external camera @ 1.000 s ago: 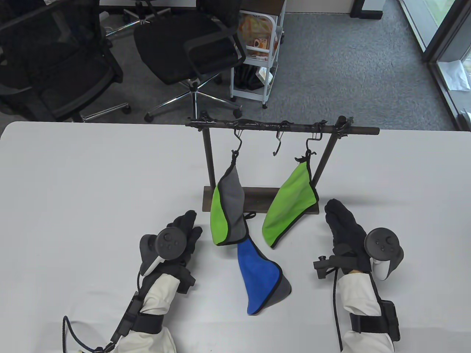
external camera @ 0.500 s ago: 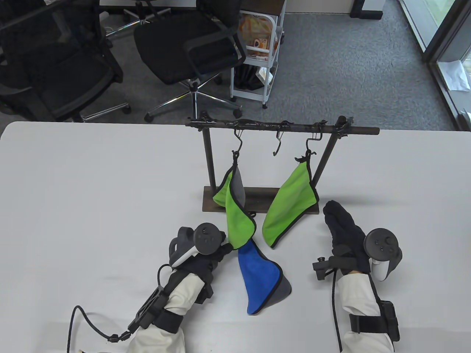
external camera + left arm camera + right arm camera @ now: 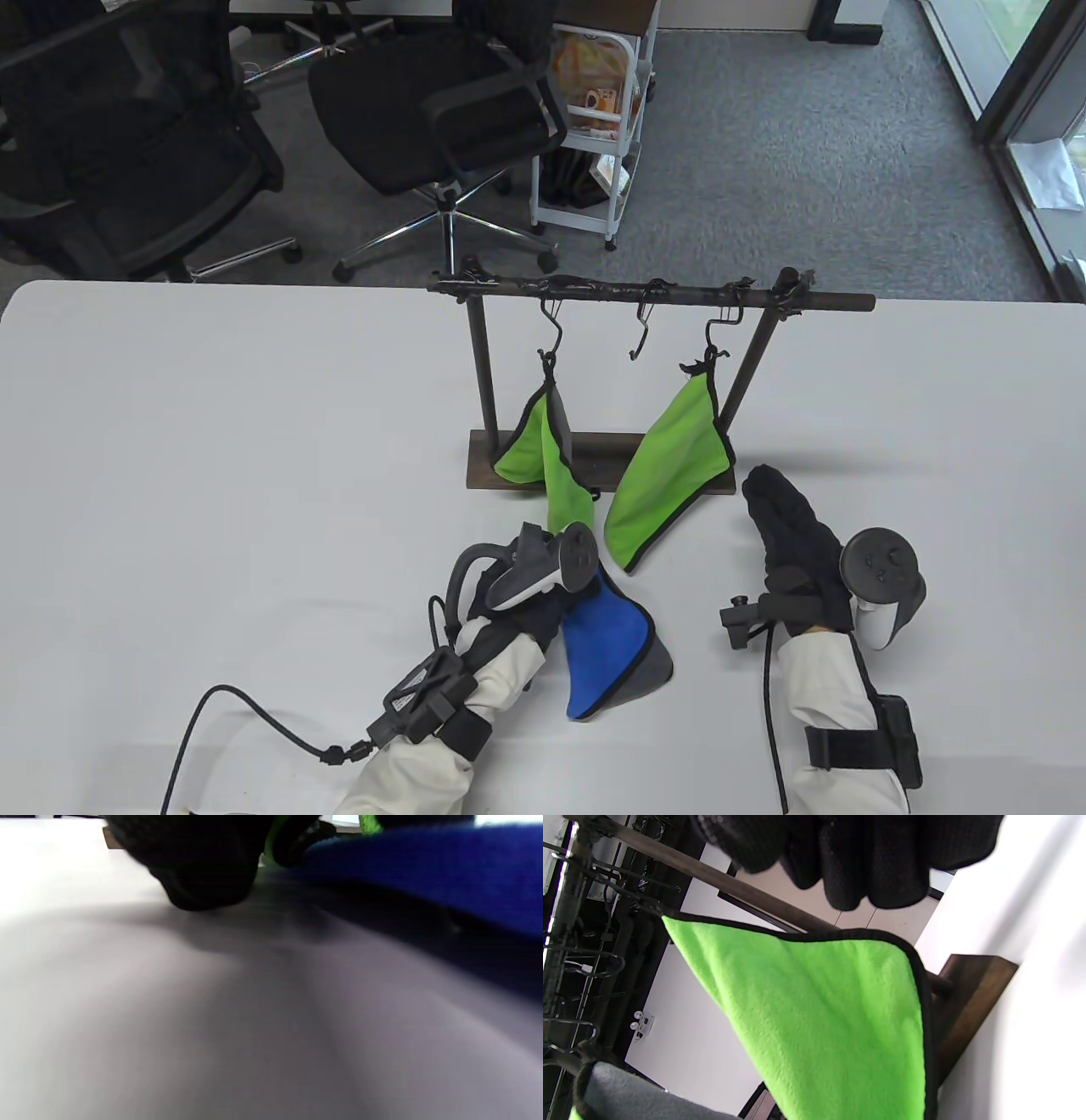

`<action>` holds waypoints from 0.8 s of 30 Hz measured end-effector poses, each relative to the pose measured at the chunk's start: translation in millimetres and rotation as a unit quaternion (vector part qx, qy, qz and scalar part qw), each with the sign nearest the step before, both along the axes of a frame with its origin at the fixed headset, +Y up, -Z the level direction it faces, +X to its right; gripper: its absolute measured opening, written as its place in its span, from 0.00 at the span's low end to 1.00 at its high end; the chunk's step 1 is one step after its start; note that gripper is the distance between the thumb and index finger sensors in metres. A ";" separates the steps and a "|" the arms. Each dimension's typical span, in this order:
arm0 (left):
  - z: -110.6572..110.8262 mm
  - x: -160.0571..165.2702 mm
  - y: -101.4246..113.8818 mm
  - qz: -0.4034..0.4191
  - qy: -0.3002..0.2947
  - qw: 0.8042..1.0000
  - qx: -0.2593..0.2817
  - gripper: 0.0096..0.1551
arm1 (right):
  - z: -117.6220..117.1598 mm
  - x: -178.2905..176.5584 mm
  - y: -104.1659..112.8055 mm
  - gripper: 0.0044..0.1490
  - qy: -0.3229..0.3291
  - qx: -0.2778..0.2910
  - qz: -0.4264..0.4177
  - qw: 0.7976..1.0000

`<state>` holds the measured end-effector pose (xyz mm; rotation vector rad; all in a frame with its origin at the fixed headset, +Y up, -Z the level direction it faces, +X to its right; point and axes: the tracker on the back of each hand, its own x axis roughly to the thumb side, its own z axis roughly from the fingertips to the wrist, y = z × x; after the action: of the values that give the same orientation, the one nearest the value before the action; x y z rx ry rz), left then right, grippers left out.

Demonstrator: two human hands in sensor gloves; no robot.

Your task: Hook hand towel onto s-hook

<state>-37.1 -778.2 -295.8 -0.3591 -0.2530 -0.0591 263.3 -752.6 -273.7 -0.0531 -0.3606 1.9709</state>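
Observation:
A blue and grey hand towel (image 3: 607,658) lies on the table in front of the rack (image 3: 653,291). The middle S-hook (image 3: 640,333) is empty. A green and grey towel (image 3: 543,441) hangs on the left S-hook and a green towel (image 3: 670,475) on the right one. My left hand (image 3: 556,567) is at the blue towel's far end, under the left hanging towel; its tracker hides the fingers. In the left wrist view the fingers (image 3: 199,866) are low on the table beside the blue towel (image 3: 424,870); a grip is not visible. My right hand (image 3: 785,526) lies flat and empty.
The rack's wooden base (image 3: 670,446) stands just beyond both hands. The right wrist view shows the right green towel (image 3: 831,1018) and the base corner (image 3: 971,1001) close to the fingers (image 3: 865,857). Office chairs and a white cart (image 3: 594,110) stand beyond the table edge.
My left hand has moved right, from left of the hanging towel to the blue towel's far end. The left hanging towel has swung and turned its green side out. The right hand barely moved.

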 end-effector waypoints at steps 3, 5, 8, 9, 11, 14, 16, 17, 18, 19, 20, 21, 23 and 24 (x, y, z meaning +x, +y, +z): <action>-0.8 -0.6 -0.5 -0.024 -0.005 0.999 0.021 0.51 | 0.2 0.2 0.0 0.31 0.001 0.001 0.000 1.000; -3.2 -10.0 0.2 0.013 0.015 1.000 0.018 0.48 | 0.7 0.4 0.0 0.31 0.000 0.001 0.000 1.000; -6.7 -31.1 -0.8 0.069 0.050 0.996 0.018 0.45 | 1.3 0.5 0.0 0.31 -0.001 0.000 0.002 1.000; -7.3 -38.3 -1.0 0.082 0.059 0.995 0.018 0.44 | 1.4 0.4 -0.2 0.31 -0.001 0.000 0.002 1.000; -7.9 -47.8 -0.9 0.094 0.070 0.993 0.016 0.43 | 1.5 -0.1 -0.3 0.31 -0.001 -0.001 0.004 1.000; -9.9 -60.5 -1.1 0.125 0.087 0.988 0.005 0.38 | 1.8 -0.5 -0.7 0.31 0.000 -0.003 0.006 1.000; -11.5 -66.7 -0.3 0.146 0.098 0.984 0.002 0.34 | 2.0 -0.7 -0.8 0.31 0.000 -0.003 0.006 1.000; -12.4 -70.5 1.3 0.160 0.105 0.981 0.001 0.31 | 2.1 -0.6 -0.8 0.31 0.000 -0.003 0.006 1.000; -13.1 -74.5 3.6 0.176 0.112 0.978 0.003 0.29 | 2.2 -0.6 -0.7 0.31 0.000 -0.004 0.006 1.000; -13.5 -77.8 5.9 0.189 0.120 0.975 0.007 0.27 | 2.3 -0.4 -0.7 0.31 0.000 -0.004 0.006 1.000; -13.7 -82.8 9.9 0.208 0.132 0.969 0.017 0.27 | 2.4 -0.3 -0.7 0.31 -0.001 -0.004 0.005 1.000; -13.8 -86.6 13.2 0.221 0.141 0.965 0.024 0.26 | 2.5 -0.1 -0.7 0.31 -0.002 -0.004 0.005 1.000; -13.8 -96.6 22.0 0.255 0.162 0.952 0.044 0.25 | 2.6 -0.1 -0.7 0.31 -0.002 -0.004 0.005 1.000; -13.6 -101.6 26.2 0.273 0.169 0.946 0.051 0.24 | 2.9 0.0 -0.8 0.31 -0.003 -0.004 0.004 1.000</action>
<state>-138.7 -751.9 -309.4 -0.1819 -0.0011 0.5327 263.3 -753.3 -270.9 -0.0619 -0.3567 1.9810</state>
